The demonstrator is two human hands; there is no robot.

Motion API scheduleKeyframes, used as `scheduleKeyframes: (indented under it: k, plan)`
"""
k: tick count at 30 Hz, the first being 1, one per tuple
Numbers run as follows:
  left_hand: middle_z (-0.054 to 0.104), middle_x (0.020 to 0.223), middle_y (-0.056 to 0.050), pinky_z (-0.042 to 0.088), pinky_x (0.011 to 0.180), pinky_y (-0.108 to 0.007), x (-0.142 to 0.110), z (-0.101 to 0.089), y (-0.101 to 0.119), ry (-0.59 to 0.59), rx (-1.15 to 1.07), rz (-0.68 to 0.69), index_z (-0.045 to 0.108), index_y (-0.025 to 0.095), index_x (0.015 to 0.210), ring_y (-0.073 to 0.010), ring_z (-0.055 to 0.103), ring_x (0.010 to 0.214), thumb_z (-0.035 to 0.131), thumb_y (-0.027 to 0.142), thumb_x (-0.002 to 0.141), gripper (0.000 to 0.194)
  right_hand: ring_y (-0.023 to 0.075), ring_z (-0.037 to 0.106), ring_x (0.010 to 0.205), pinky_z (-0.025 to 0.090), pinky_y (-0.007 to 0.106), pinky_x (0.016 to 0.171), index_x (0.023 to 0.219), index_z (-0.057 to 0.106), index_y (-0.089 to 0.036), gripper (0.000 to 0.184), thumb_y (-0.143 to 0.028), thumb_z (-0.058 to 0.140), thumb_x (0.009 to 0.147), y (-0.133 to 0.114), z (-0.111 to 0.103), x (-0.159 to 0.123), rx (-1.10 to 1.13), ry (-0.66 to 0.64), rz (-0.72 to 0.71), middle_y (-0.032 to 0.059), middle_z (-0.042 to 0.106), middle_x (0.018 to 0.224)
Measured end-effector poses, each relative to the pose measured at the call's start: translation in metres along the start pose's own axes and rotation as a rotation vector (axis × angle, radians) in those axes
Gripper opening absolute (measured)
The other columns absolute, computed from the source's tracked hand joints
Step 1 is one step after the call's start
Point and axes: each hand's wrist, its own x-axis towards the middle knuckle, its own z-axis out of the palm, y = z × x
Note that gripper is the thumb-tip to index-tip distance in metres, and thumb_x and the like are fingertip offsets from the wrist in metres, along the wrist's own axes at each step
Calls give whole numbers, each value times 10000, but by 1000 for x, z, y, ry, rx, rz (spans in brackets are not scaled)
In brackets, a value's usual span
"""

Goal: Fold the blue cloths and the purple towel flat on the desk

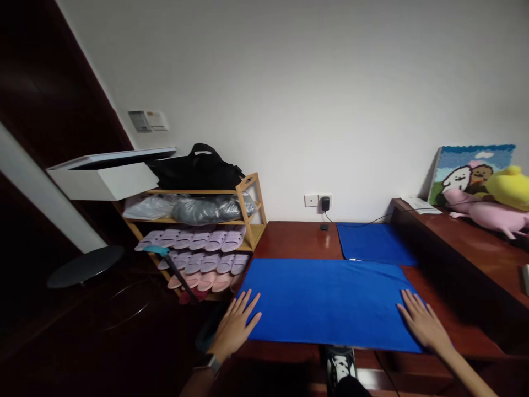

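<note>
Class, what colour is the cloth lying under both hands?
Plain blue; the cloth shows best in the head view.

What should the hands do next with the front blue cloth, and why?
Perhaps the right hand should smooth the front blue cloth near its far right corner: it looks faintly creased there, and that open hand lies at the cloth's right edge.

1. No text, brand, number or sign is coming through legibly.
2. Small white tag (352,259) is showing where the front blue cloth (326,300) is meeting the back blue cloth (376,242); too small to read, can't tell which cloth is carrying it.
3. White paper (420,205) is lying on the raised brown surface (467,234) at right; any print is blurring out.
4. Black plug adapter (325,203) is showing only unreadable detail.
</note>
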Motion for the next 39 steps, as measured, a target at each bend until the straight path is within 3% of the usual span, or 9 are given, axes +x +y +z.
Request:
scheduleKeyframes:
  k: [2, 4, 8, 12, 16, 26, 30, 34, 39]
  plan:
    - [330, 1663, -24, 272, 1230, -504, 2, -2, -4, -41, -20, 10, 321, 383, 1582, -273, 308, 1525, 379, 606, 1018, 610, 377, 276, 1499, 275, 652, 1191, 1287, 709, -342, 664, -537, 341, 770, 41, -5, 0, -67, -45, 30, 78, 422, 1584]
    - [401, 1631, -20, 286, 1225, -497, 10, -5, -8, -51, -30, 8, 357, 385, 1569, -266, 354, 1504, 386, 598, 1017, 593, 365, 275, 1499, 293, 620, 1197, 1322, 684, -338, 682, -559, 323, 788, 52, -10, 8, -80, -50, 82, 77, 420, 1588]
    - [520, 1551, -64, 324, 1215, -459, 55, -9, -7, 38, -15, -49, 495, 282, 1510, -256, 449, 1444, 338, 547, 1035, 565, 307, 256, 1523, 257, 516, 1249, 1527, 467, -152, 800, -575, 160, 921, -2, -21, 56, 0, 25, 66, 112, 372, 1619]
    - [474, 1581, -99, 311, 1219, -471, 120, 3, 0, 44, -2, -87, 527, 216, 1485, -281, 406, 1474, 348, 521, 1030, 577, 241, 212, 1544, 174, 465, 1273, 1578, 370, -184, 718, -554, 173, 995, -78, -16, 110, 11, -30, -90, 49, 320, 1650]
    - [360, 1644, -91, 266, 1228, -502, 157, 22, -5, -39, 5, -140, 431, 246, 1551, -301, 293, 1528, 364, 569, 1013, 631, 233, 186, 1550, 164, 460, 1272, 1602, 314, -207, 689, -554, 198, 1018, -88, -1, 127, 5, -106, -89, 23, 278, 1665]
    - [306, 1667, -94, 212, 1239, -484, 158, 26, -13, -89, 25, -174, 371, 283, 1579, -290, 253, 1543, 345, 619, 1003, 667, 222, 167, 1552, 174, 418, 1271, 1622, 231, -143, 746, -540, 185, 992, 32, -7, 106, -62, -122, 152, 54, 218, 1685]
    - [305, 1668, -93, 209, 1240, -488, 157, 23, -11, -103, 11, -180, 361, 276, 1583, -293, 246, 1545, 352, 631, 997, 685, 230, 198, 1548, 184, 475, 1266, 1622, 235, -161, 728, -519, 177, 991, 27, -18, 108, -100, -158, 173, 47, 232, 1682]
    - [278, 1679, -94, 209, 1236, -502, 152, 24, -9, -66, 6, -182, 356, 274, 1585, -309, 219, 1552, 334, 633, 1002, 685, 265, 320, 1504, 180, 535, 1252, 1540, 426, -161, 647, -426, 222, 986, 0, -27, 117, -206, -99, 171, 97, 403, 1609]
    - [266, 1689, -77, 229, 1222, -516, 150, 24, -8, -44, -2, -196, 380, 298, 1575, -347, 212, 1550, 352, 630, 997, 667, 260, 269, 1526, 202, 466, 1252, 1552, 411, -179, 639, -470, 234, 1011, -27, -10, 126, -143, -25, 33, 76, 366, 1633]
